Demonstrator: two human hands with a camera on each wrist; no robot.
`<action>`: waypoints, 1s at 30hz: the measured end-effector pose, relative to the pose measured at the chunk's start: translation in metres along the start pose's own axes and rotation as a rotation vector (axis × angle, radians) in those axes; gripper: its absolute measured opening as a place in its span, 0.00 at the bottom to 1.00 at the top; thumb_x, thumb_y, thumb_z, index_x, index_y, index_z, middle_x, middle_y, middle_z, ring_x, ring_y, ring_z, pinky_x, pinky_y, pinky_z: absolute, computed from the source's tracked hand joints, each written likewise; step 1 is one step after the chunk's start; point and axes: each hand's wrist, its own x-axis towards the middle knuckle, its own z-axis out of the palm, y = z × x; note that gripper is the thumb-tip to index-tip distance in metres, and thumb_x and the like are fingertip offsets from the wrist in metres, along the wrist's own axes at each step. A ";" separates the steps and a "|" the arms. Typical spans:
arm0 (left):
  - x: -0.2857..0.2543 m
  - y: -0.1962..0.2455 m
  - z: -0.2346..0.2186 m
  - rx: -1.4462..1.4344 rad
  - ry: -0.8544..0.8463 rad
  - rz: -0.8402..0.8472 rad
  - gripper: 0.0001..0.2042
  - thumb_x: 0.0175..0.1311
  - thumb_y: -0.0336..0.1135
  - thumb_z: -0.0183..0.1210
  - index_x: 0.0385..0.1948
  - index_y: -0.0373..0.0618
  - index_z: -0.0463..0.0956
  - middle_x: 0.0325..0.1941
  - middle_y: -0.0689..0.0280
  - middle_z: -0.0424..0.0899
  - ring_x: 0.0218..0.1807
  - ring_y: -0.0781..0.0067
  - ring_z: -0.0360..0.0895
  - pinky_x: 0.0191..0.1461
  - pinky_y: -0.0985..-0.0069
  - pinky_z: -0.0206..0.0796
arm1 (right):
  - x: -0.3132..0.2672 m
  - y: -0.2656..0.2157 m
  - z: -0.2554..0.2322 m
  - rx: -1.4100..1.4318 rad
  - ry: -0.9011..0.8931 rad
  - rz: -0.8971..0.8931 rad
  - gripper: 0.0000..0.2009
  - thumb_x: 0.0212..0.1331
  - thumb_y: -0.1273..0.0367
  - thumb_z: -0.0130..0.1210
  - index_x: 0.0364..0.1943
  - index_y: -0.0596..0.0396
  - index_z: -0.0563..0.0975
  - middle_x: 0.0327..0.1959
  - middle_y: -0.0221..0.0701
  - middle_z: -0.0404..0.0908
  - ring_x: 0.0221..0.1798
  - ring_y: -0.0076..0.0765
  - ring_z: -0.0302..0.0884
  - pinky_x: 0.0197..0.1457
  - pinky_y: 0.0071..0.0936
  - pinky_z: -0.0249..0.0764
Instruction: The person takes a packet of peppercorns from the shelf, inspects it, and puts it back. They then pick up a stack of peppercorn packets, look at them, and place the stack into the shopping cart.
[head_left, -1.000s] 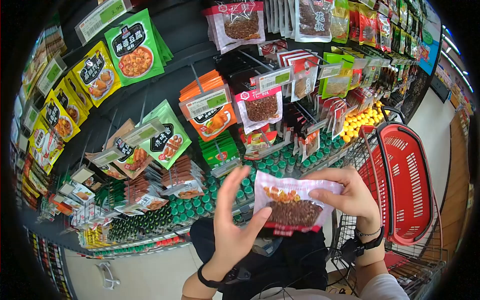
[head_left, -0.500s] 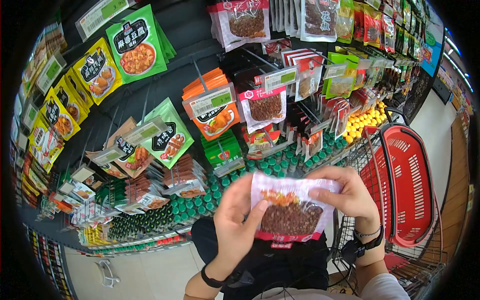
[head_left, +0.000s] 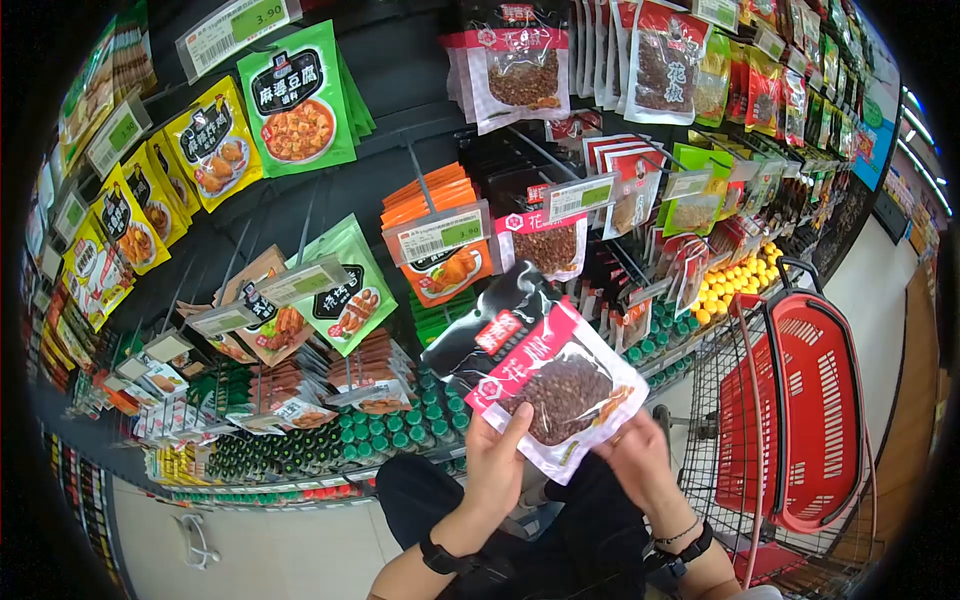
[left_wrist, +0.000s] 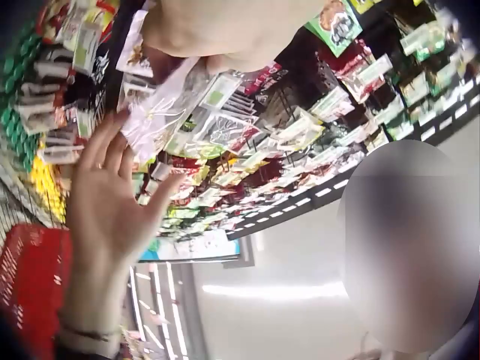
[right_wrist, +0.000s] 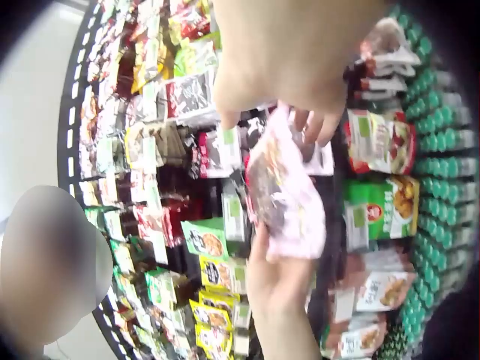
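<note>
A bag of Sichuan peppercorns [head_left: 560, 385], black and pink at the top with a clear window onto dark red grains, is tilted in front of my body in the head view. My left hand [head_left: 497, 465] grips its lower left edge, thumb on the front and fingers behind. At the lower right corner is my right hand [head_left: 640, 460], its fingertips passing behind the bag. The left wrist view shows this right hand [left_wrist: 112, 187] with straight fingers at the bag and the thumb apart. In the right wrist view, the left hand [right_wrist: 281, 281] holds the bag's edge.
Hanging seasoning packets fill the shelf, among them a green packet [head_left: 298, 100] and more peppercorn bags [head_left: 518, 75]. Green-capped bottles [head_left: 400, 435] stand below them. On the right is a cart carrying a red basket [head_left: 800, 420].
The bag has been turned over and raised upright, its black-and-pink front now showing. My left hand has taken its edge; my right hand has moved down from its top to the lower corner.
</note>
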 end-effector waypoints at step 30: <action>0.225 0.022 0.084 0.523 -0.055 0.667 0.06 0.52 0.25 0.64 0.31 0.39 0.77 0.31 0.69 0.82 0.31 0.84 0.76 0.36 0.84 0.69 | 0.261 -0.066 0.030 -0.456 0.081 -0.468 0.07 0.50 0.78 0.59 0.34 0.61 0.76 0.31 0.32 0.82 0.32 0.23 0.79 0.40 0.21 0.74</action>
